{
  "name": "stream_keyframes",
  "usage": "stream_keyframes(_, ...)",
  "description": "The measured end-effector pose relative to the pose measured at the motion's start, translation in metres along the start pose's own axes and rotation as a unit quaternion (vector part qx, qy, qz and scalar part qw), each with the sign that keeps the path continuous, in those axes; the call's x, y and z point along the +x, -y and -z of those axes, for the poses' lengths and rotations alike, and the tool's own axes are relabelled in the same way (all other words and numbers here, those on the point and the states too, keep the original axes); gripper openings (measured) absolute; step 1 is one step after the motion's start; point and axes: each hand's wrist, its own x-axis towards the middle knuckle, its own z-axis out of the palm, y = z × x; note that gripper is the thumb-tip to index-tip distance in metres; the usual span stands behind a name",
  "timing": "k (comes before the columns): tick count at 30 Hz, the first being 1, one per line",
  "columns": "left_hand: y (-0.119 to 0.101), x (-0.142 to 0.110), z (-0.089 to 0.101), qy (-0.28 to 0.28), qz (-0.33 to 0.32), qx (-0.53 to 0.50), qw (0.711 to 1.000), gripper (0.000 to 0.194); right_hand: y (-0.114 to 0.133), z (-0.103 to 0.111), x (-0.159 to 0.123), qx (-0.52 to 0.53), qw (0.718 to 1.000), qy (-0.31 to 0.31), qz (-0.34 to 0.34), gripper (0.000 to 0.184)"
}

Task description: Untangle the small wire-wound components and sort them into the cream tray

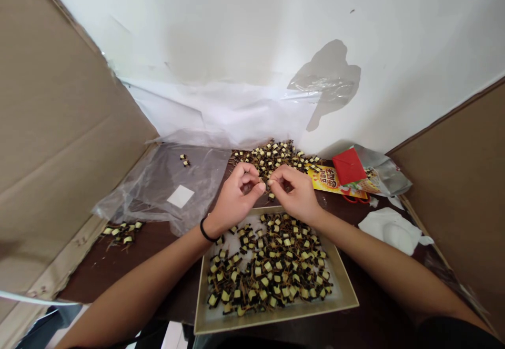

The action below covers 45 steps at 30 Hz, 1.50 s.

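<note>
My left hand (242, 194), with a black band at the wrist, is closed in a pinch, thumb against forefinger. Close beside it, my right hand (295, 192) pinches in the same way. What the fingertips hold, if anything, is too small to make out. Below them lies a shallow tray (347, 291) with many small black parts (276, 270) inside, each with a pale yellow wrap and thin coppery leads. Just beyond the fingertips is a pile of similar parts (276, 154) on the dark brown table (158, 265).
Clear plastic sheeting (152, 181) on the left bears a white square (180, 196) and a few parts. Another small cluster (122, 232) lies nearer. On the right are a yellow packet (321, 181), red envelope (349, 166), red-handled scissors (357, 199) and white tissue (390, 231). Cardboard walls (59, 102) flank both sides.
</note>
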Motion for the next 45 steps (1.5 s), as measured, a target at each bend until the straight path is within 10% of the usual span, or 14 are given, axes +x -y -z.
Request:
stream_keyframes(6,0.001,0.003,0.0,-0.033,0.038,-0.026,0.998,0.034,-0.003,0.001,0.0,0.005,0.998,-0.049,-0.024,0.012)
stream_keyframes(19,0.004,0.006,0.005,0.011,0.2,-0.237,0.951,0.047,-0.006,0.001,-0.005,-0.187,0.968,-0.031,0.167,0.015)
stream_keyframes(45,0.004,0.006,0.012,0.075,0.222,-0.369,0.899,0.046,-0.006,0.002,-0.001,0.061,0.995,0.019,0.081,0.025)
